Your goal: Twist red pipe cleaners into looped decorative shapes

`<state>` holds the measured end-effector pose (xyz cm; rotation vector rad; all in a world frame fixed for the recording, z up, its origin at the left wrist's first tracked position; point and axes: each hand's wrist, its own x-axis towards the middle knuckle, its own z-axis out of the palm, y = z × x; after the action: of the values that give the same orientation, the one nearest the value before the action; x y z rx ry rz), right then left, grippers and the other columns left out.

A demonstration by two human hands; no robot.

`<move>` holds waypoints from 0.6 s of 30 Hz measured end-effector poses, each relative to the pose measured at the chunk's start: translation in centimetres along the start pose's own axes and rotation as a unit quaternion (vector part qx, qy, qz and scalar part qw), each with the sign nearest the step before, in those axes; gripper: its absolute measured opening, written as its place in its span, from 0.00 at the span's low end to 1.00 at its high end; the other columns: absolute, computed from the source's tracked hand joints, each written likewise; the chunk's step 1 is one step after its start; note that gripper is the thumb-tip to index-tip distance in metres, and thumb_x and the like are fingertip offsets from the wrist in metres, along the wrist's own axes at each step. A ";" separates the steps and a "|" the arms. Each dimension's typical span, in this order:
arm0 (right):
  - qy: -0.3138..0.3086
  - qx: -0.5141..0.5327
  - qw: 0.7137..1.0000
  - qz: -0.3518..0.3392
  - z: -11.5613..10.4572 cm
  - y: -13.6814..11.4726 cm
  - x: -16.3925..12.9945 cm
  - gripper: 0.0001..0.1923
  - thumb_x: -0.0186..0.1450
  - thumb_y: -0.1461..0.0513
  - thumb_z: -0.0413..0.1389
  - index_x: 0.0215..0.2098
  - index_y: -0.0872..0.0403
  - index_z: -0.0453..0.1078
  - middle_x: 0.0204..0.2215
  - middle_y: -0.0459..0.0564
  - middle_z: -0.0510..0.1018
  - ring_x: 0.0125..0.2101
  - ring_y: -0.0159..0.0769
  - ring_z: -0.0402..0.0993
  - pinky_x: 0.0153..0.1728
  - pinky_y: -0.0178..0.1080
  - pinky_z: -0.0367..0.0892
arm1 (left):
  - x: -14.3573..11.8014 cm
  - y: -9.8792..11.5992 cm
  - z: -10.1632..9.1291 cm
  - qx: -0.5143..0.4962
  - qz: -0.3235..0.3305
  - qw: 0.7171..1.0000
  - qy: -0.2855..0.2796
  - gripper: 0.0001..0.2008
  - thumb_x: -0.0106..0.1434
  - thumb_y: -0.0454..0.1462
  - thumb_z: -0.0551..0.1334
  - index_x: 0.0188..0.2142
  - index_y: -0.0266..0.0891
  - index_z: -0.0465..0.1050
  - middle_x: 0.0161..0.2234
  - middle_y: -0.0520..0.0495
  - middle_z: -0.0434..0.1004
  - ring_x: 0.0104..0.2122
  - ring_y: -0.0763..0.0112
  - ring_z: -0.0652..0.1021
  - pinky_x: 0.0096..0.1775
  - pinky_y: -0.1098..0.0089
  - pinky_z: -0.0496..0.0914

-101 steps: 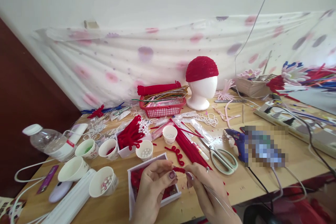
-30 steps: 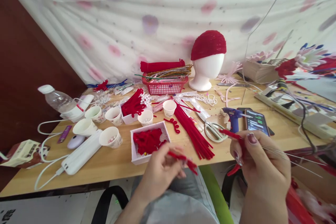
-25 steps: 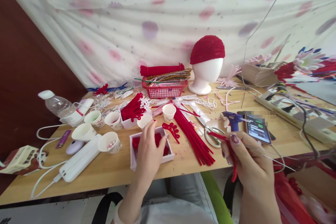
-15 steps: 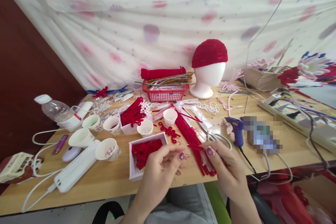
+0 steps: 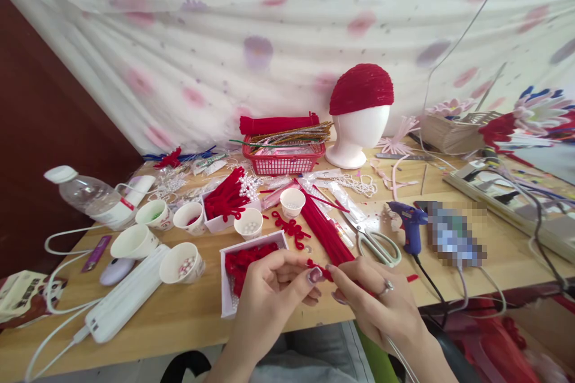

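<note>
Near the table's front edge, my left hand [image 5: 281, 287] pinches a short red pipe cleaner [image 5: 320, 268] between thumb and fingers. My right hand [image 5: 381, 296], with a ring on one finger, is closed on the same red piece from the other side. A red tip shows to the right of that hand. Below my left wrist's far side stands a white box [image 5: 223, 296] of red curled pieces and pearls. Just beyond my right hand lie a bundle of red pipe cleaners [image 5: 326, 230] and scissors [image 5: 380, 246]. A curled red piece [image 5: 291, 228] lies flat between box and bundle.
Several paper cups of beads, including one cup [image 5: 182, 263], stand at left beside a bottle [image 5: 92, 197] and white power bank [image 5: 123, 296]. Behind are a red basket [image 5: 285, 163] and a foam head [image 5: 359, 128] with a red cap. A glue gun [image 5: 409, 227] lies at right.
My right hand has turned palm-down and come closer to my left hand. The red pipe cleaner now spans both hands' fingertips. The scissors show more fully.
</note>
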<state>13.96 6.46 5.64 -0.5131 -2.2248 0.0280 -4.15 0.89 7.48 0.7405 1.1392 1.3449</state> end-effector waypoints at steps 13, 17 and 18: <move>0.002 0.205 0.960 0.190 0.3 -1.3 0.3 0.13 0.72 0.65 0.48 0.31 0.52 0.69 0.20 0.45 0.71 0.20 0.31 0.66 0.23 0.36 0.58 | 0.3 -1.7 -0.2 0.063 0.156 0.986 0.013 0.11 0.60 0.45 0.70 0.31 0.40 0.78 0.26 0.51 0.82 0.25 0.70 0.82 0.30 0.74 0.78; -0.024 0.316 0.905 0.283 0.1 -1.4 0.6 0.24 0.75 0.58 0.47 0.20 0.53 0.64 0.17 0.45 0.67 0.18 0.29 0.63 0.22 0.34 0.57 | 0.6 -1.6 -1.0 0.225 0.401 0.888 -0.008 0.04 0.67 0.35 0.64 0.36 0.42 0.78 0.32 0.50 0.84 0.31 0.71 0.83 0.34 0.75 0.77; -0.032 0.350 0.883 0.311 0.0 -1.4 0.7 0.26 0.75 0.56 0.47 0.19 0.53 0.63 0.16 0.45 0.66 0.18 0.29 0.62 0.21 0.34 0.57 | 0.7 -1.5 -1.3 0.270 0.455 0.848 -0.016 0.05 0.69 0.33 0.61 0.39 0.42 0.77 0.33 0.49 0.84 0.33 0.71 0.83 0.36 0.75 0.77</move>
<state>13.04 5.49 6.42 -0.7810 -1.8370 1.1489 -4.86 1.08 5.52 1.8808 1.1912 1.7641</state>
